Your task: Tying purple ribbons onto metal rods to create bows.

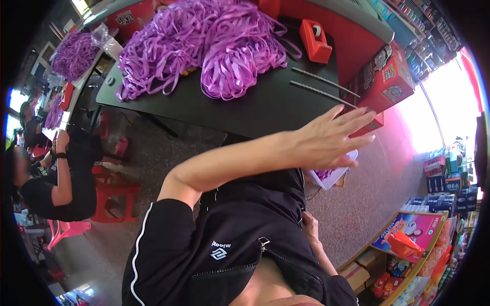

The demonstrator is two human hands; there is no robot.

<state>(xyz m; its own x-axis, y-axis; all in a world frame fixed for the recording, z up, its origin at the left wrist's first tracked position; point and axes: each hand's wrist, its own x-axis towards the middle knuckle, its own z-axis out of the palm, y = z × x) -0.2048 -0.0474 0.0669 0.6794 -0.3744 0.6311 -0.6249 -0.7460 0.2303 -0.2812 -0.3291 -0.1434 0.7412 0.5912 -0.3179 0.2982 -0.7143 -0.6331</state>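
Note:
My left hand (334, 136) reaches across my body to the right, fingers spread and holding nothing. It is just beyond the right edge of the dark table (204, 113), close to the ends of two thin silvery twisted rods (321, 92). Beside my hip at the right is my right hand (310, 225), hanging low; its fingers are partly hidden against my dark clothes. A large tangled heap of purple ribbon (229, 56) covers the far part of the table. Partly behind my left hand, a white bin (334, 178) holds more purple ribbon.
A red tape dispenser (316, 41) stands at the table's far right corner. Red cartons (385, 76) are stacked beyond it. Stocked shelving (408, 239) lines the right. At left, another person (61, 178) sits near red stools (117, 196) and a second purple ribbon heap (75, 56).

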